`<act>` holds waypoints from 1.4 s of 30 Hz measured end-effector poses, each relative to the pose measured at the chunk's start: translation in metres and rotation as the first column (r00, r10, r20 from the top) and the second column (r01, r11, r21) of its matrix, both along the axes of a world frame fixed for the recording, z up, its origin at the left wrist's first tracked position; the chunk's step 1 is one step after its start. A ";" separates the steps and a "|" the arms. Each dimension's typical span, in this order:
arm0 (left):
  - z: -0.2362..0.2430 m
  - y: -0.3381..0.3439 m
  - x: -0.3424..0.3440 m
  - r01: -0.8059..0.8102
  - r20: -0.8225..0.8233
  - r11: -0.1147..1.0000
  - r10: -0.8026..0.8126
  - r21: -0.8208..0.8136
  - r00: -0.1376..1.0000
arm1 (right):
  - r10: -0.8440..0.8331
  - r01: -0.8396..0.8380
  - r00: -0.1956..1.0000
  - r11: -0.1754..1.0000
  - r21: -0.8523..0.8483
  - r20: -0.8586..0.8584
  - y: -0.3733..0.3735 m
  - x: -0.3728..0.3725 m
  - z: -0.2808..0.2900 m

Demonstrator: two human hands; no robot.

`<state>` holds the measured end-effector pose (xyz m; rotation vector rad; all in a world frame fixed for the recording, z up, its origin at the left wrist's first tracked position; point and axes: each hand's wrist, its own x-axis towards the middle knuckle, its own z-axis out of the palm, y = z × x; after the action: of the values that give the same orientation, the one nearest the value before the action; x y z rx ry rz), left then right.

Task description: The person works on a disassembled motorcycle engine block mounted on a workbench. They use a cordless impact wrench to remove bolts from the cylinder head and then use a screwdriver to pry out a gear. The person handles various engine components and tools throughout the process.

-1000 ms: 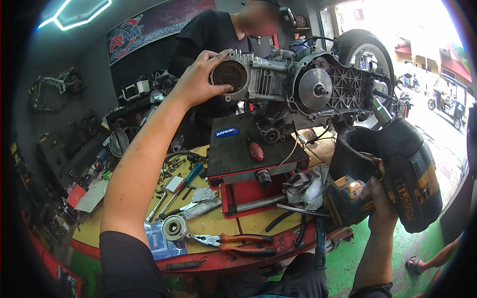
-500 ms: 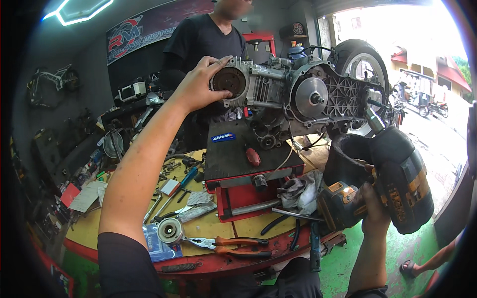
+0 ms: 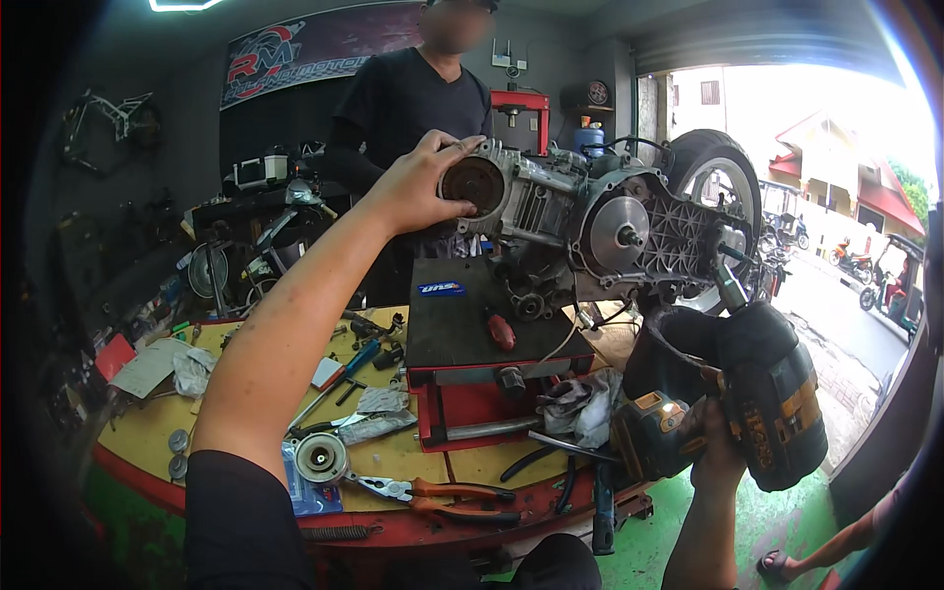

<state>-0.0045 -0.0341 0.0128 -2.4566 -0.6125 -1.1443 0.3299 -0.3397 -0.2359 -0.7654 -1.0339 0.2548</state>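
A scooter engine [image 3: 536, 211] with its rear wheel [image 3: 700, 149] attached sits above the black-topped stand. My left hand [image 3: 418, 192] grips its cylinder head end, the thumb by the brown round sprocket [image 3: 470, 179] and the fingers over the top edge. In my right hand [image 3: 716, 452] is a black and yellow impact wrench [image 3: 777, 393]. Its socket [image 3: 730, 288] points up at the shaft on the engine's rear end; whether it is seated there I cannot tell. A shiny round metal disc [image 3: 605, 234] shows in the open case.
A red bench with a yellow top [image 3: 393, 454] carries orange-handled pliers [image 3: 462, 489], a round metal part [image 3: 321, 457], a red-handled tool [image 3: 501, 331] and grey rags [image 3: 593, 408]. Across the bench stands a person [image 3: 423, 93] in dark clothing. Another person's foot [image 3: 775, 563] is at lower right.
The whole view has tilted up and shifted slightly. Both hands keep their holds, and the impact wrench remains near the engine's rear shaft.
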 end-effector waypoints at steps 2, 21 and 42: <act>-0.001 0.002 0.000 0.038 0.003 0.999 -0.038 0.034 0.999 | -0.014 0.013 0.999 1.000 0.014 0.039 0.002 0.005 -0.005; -0.027 0.030 0.009 0.264 0.238 0.938 -0.316 0.227 0.918 | -0.081 0.079 0.996 0.995 0.065 0.028 0.005 -0.015 0.016; -0.040 0.037 0.020 0.361 0.307 0.902 -0.422 0.237 0.853 | -0.099 0.101 0.995 0.987 0.123 -0.025 0.015 -0.003 -0.001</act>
<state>0.0152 0.0033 -0.0272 -2.3017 -0.0805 -1.7440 0.3274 -0.3248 -0.2364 -0.6984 -0.9809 0.1103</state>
